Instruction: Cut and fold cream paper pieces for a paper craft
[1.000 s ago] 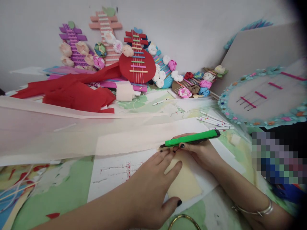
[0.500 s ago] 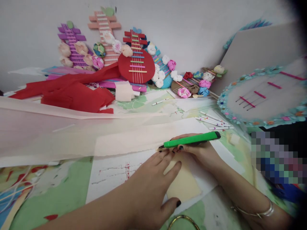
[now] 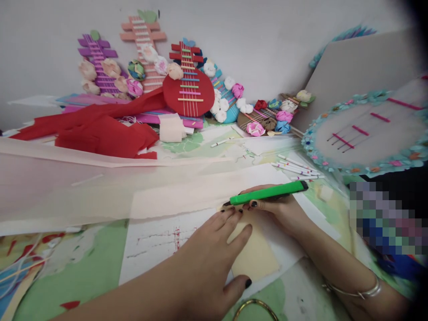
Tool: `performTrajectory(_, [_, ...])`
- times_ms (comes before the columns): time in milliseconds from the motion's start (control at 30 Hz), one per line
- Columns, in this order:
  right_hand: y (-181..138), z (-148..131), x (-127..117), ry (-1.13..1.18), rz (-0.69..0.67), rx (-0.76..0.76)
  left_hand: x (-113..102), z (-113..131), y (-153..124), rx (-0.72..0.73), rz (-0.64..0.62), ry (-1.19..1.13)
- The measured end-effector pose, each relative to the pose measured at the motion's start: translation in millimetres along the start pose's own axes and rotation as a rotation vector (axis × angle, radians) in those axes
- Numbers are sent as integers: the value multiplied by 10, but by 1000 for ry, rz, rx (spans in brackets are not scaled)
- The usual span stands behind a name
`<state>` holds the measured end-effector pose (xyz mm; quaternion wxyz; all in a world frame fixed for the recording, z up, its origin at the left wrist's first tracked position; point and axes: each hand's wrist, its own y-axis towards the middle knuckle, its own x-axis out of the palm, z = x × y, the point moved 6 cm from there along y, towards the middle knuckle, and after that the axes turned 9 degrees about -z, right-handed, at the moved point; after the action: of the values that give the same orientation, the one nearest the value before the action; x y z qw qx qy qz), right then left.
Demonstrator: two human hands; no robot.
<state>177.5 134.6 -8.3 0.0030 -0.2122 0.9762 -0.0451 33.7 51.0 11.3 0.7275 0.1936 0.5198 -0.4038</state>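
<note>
My right hand (image 3: 284, 215) is closed around a green utility knife (image 3: 267, 193), its dark tip pointing left and resting at the top edge of a pale yellow card (image 3: 259, 256). My left hand (image 3: 207, 254) lies palm down with the fingers apart, over the card's left side, its fingertips just below the knife tip. Under the card is a white sheet (image 3: 143, 245) scored with cut lines and red marks. A long cream paper strip (image 3: 174, 191) stretches across the sheet just beyond my fingers. Whether the blade touches the card is too small to tell.
Lute-shaped paper crafts, including a red one (image 3: 189, 96), lean against the wall. Red crepe paper (image 3: 107, 136) is heaped at left. White sticks (image 3: 297, 168) lie beyond my right hand. A flower-edged round fan (image 3: 368, 133) stands at right. A gold bangle (image 3: 256, 302) is at the front.
The knife and my right hand have shifted very slightly to the right along the card's top edge. My left hand stays pressed in the same place.
</note>
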Motion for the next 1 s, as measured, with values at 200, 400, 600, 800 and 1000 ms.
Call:
performTrajectory(200, [4,-6,-59,-7,46,6,-2,-5,-1,8,3,-1])
performTrajectory(400, [-1,-24,-40,-28,31,19,-2,-5,-6,7,8,-3])
performTrajectory(600, [-10,-37,-110,37,68,3,21,-14,-15,10,8,7])
performTrajectory(800, [-6,-15,-141,33,77,8,20,-11,-23,21,35,-5])
performTrajectory(1000, [-14,-60,-123,29,92,-9,17,-17,-9,13,12,-10])
